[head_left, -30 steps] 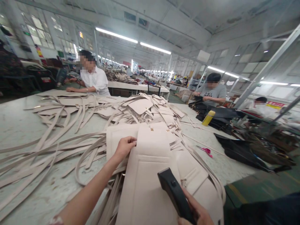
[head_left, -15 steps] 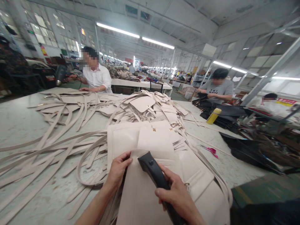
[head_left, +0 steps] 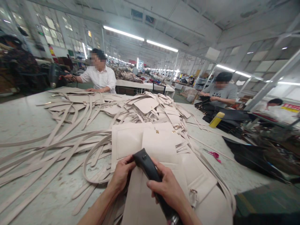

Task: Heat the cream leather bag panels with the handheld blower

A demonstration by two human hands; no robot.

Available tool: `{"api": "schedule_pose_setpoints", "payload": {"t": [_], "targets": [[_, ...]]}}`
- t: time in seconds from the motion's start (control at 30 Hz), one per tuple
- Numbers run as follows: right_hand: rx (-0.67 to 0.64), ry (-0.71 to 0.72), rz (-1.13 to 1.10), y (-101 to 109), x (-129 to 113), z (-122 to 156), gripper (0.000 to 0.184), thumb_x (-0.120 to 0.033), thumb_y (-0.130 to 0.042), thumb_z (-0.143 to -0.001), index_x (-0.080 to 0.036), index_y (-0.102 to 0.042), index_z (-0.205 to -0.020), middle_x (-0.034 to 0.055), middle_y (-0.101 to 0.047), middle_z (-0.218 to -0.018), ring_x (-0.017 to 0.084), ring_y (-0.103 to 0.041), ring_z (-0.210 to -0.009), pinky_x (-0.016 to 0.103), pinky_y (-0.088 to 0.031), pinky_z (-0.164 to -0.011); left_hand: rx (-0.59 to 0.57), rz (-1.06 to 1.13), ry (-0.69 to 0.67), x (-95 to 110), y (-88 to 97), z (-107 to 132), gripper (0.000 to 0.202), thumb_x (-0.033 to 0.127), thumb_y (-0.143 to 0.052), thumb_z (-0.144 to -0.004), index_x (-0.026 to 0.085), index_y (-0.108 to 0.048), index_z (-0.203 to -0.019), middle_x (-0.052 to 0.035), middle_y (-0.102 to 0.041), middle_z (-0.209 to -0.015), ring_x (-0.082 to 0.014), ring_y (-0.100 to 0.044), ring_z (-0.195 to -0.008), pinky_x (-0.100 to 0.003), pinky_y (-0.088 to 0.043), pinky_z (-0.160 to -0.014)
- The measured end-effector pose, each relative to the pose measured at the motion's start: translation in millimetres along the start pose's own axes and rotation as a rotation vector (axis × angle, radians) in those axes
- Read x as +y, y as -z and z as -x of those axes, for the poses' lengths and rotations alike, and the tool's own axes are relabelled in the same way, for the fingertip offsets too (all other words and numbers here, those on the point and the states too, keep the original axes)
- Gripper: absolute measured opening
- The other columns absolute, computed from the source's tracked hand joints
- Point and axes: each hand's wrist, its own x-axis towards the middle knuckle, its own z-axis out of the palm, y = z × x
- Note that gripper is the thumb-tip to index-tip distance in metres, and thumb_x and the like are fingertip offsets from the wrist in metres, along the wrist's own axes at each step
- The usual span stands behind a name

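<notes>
My right hand point(head_left: 167, 187) is wrapped round a black hand-held tool point(head_left: 146, 164) whose head points away from me over a cream leather bag panel point(head_left: 138, 200). My left hand point(head_left: 122, 175) pinches the left edge of that same panel, right beside the tool's head. The panel lies on top of other cream bag pieces point(head_left: 127, 140) with small gold fittings. Long cream straps point(head_left: 58, 143) spread over the pale worktable point(head_left: 25, 122) to my left.
A heap of cream pieces and straps point(head_left: 150, 107) fills the table's middle. A yellow bottle point(head_left: 217, 119), pink scissors point(head_left: 213, 154) and dark leather pieces point(head_left: 253, 156) lie at the right. One person in white point(head_left: 100, 76) and another in grey point(head_left: 221, 90) work at the far side.
My right hand has brought the black tool up from the lower right onto the panel beside my left hand. My left hand slid a little toward me along the panel's edge.
</notes>
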Motion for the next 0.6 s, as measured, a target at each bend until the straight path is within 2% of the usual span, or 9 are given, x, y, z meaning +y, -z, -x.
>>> {"api": "schedule_pose_setpoints", "payload": {"t": [0.17, 0.3, 0.4, 0.5, 0.6], "targets": [[0.068, 0.027, 0.009, -1.4, 2.7, 1.8, 0.059, -0.015, -0.053, -0.068, -0.024, -0.047, -0.126, -0.0061, -0.05, -0.059, 0.008, -0.048, -0.041, 0.016, -0.043, -0.034, 0.028, 0.063, 0.007, -5.9, 1.3, 3.0, 0.052, 0.025, -0.075, -0.061, 0.016, -0.063, -0.111, -0.0085, -0.066, -0.1, -0.0189, -0.062, -0.076, -0.027, -0.047, -0.072], [0.039, -0.064, 0.064, -3.4, 8.8, 7.1, 0.067, -0.012, -0.051, -0.066, -0.023, -0.041, -0.132, -0.0053, -0.053, -0.06, 0.008, -0.047, -0.041, 0.017, -0.043, -0.034, 0.027, 0.068, 0.042, -9.9, 5.8, 2.9, 0.048, 0.025, -0.075, -0.063, 0.015, -0.064, -0.108, -0.008, -0.067, -0.097, -0.0188, -0.062, -0.076, -0.027, -0.047, -0.073], [0.095, -0.046, 0.099, -4.4, 8.9, 5.1, 0.068, -0.012, -0.052, -0.068, -0.023, -0.04, -0.133, -0.0057, -0.052, -0.058, 0.009, -0.048, -0.042, 0.018, -0.044, -0.035, 0.017, 0.073, 0.055, -9.2, 7.0, 2.6, 0.048, 0.024, -0.074, -0.062, 0.015, -0.063, -0.108, -0.0076, -0.067, -0.096, -0.019, -0.061, -0.075, -0.028, -0.047, -0.072], [0.169, 0.003, 0.096, -3.0, 4.9, 0.1, 0.066, -0.014, -0.053, -0.07, -0.024, -0.039, -0.134, -0.0055, -0.052, -0.06, 0.009, -0.048, -0.044, 0.019, -0.045, -0.037, 0.031, 0.04, 0.058, -6.6, 5.8, 1.8, 0.044, 0.025, -0.072, -0.061, 0.014, -0.064, -0.103, -0.0071, -0.067, -0.094, -0.0182, -0.06, -0.074, -0.026, -0.046, -0.069], [0.2, -0.024, 0.056, 2.0, 3.8, 4.0, 0.068, -0.016, -0.055, -0.071, -0.023, -0.036, -0.136, -0.0057, -0.051, -0.06, 0.009, -0.047, -0.042, 0.019, -0.044, -0.036, 0.075, -0.049, 0.023, -5.5, 3.6, -2.5, 0.039, 0.031, -0.07, -0.064, 0.013, -0.064, -0.098, -0.0058, -0.067, -0.086, -0.0162, -0.059, -0.07, -0.024, -0.045, -0.066]]}}
